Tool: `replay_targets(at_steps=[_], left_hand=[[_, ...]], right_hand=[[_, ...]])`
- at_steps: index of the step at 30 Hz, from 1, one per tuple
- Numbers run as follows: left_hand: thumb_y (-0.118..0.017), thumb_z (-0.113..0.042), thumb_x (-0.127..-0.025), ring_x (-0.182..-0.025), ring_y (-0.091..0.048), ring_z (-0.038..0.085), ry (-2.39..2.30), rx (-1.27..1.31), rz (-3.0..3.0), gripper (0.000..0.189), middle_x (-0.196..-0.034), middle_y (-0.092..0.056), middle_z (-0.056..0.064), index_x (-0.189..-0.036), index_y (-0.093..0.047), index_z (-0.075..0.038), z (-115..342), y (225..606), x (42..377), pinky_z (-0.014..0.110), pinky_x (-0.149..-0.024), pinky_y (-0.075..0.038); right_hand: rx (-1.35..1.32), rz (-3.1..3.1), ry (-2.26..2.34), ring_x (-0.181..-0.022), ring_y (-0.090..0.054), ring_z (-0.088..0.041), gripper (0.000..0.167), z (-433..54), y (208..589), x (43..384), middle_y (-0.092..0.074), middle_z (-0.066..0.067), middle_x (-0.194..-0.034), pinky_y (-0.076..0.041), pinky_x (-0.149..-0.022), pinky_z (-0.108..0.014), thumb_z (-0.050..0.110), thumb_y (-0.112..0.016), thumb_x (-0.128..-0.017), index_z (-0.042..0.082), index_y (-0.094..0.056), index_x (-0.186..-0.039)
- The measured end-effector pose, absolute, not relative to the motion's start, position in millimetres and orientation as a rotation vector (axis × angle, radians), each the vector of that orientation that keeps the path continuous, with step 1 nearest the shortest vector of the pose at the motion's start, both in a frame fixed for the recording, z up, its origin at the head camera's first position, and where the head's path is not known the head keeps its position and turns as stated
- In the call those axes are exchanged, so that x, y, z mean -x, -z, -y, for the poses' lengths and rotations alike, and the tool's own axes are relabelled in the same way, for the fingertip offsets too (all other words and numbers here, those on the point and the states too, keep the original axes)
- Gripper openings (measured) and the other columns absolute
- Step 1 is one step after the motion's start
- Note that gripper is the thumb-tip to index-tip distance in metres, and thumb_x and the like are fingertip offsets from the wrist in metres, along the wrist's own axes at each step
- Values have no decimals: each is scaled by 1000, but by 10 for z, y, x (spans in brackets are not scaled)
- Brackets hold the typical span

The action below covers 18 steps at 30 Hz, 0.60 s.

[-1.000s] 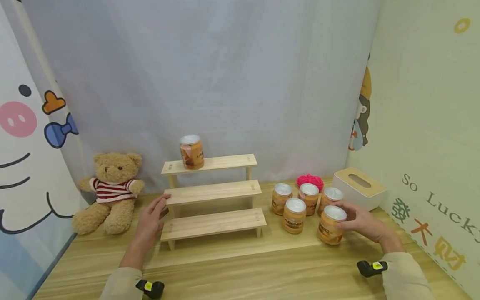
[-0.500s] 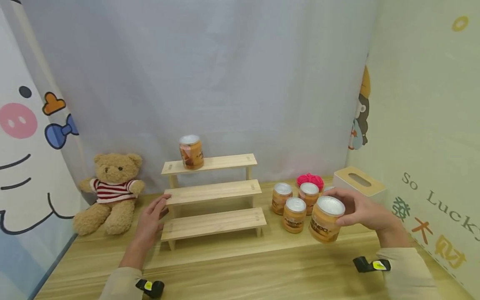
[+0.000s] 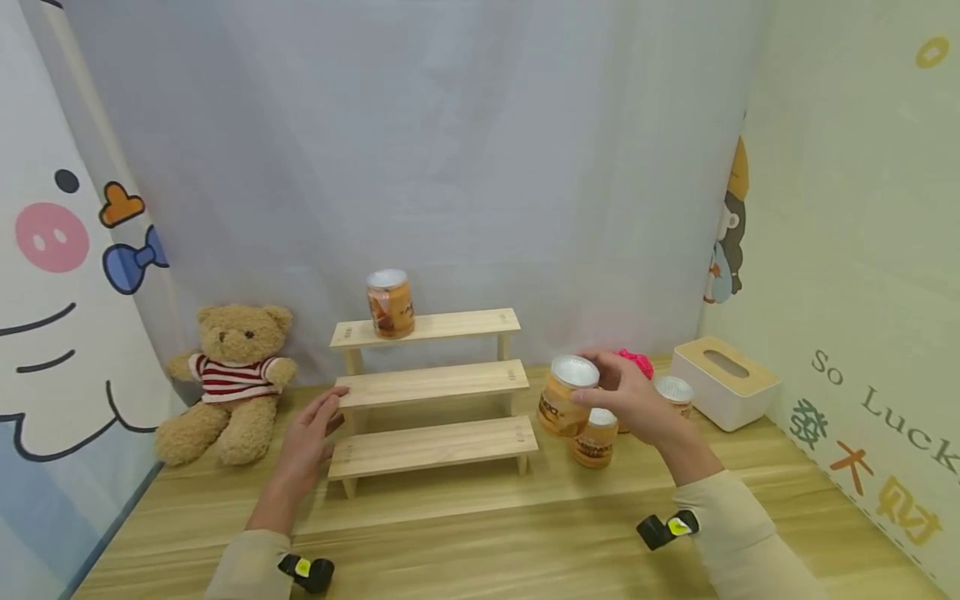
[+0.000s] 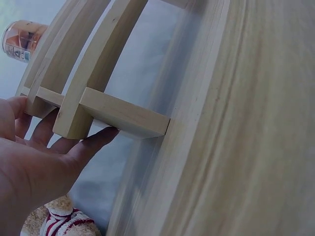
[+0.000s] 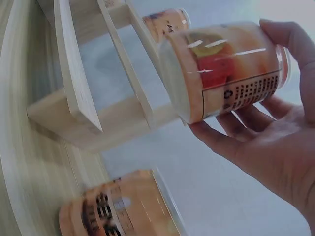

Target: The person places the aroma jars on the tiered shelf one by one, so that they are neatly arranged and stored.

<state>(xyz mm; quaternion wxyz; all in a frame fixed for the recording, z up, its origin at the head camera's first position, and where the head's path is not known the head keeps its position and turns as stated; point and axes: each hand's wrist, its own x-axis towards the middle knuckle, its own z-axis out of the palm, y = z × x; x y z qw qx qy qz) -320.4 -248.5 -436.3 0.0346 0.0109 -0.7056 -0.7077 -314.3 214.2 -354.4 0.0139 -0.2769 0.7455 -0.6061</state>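
Observation:
My right hand [image 3: 637,396] grips an orange can [image 3: 558,404] with a silver lid, raised above the table beside the stepped wooden shelf [image 3: 431,385]. In the right wrist view, thumb and fingers span the held can [image 5: 226,73], whose printed label faces the camera. My left hand [image 3: 306,442] holds the left end of the shelf, its fingers at the board ends and side panel [image 4: 125,110] in the left wrist view. A similar can [image 3: 391,307] stands on the left part of the top board. The middle and bottom boards carry nothing.
Another can [image 3: 595,446] stands just below the held one; one more [image 3: 677,393] is farther right, others partly hidden by the right hand. Pink yarn [image 3: 636,362] and a tissue box [image 3: 723,383] are behind them. A teddy bear [image 3: 236,379] sits left of the shelf.
My right hand has lifted the front-right can off the table and carried it left towards the shelf, over the other cans. The left hand stays on the shelf; the head view has shifted slightly.

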Motion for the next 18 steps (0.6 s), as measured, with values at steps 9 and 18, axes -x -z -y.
replay_targets(at_steps=[9,18], left_hand=[[-45,-46,-106,-146,-27,37,2187,-21,2144,60,-162,-24,12,-152,-40,-8,2507,4386,3205,63,-108,-29],[-47,-46,-105,-145,-29,38,2183,-9,2137,60,-161,-26,12,-151,-42,-7,2496,4389,3216,66,-107,-27]], right_hand=[[708,-2322,1978,-109,-59,-22,56,-1674,3426,3309,-61,-15,-124,-49,-89,-34,13,-72,-90,-4,-48,-138],[658,-2343,2072,-108,-59,-22,53,-1340,3283,3527,-62,-15,-125,-50,-89,-34,18,-74,-90,2,-52,-136]])
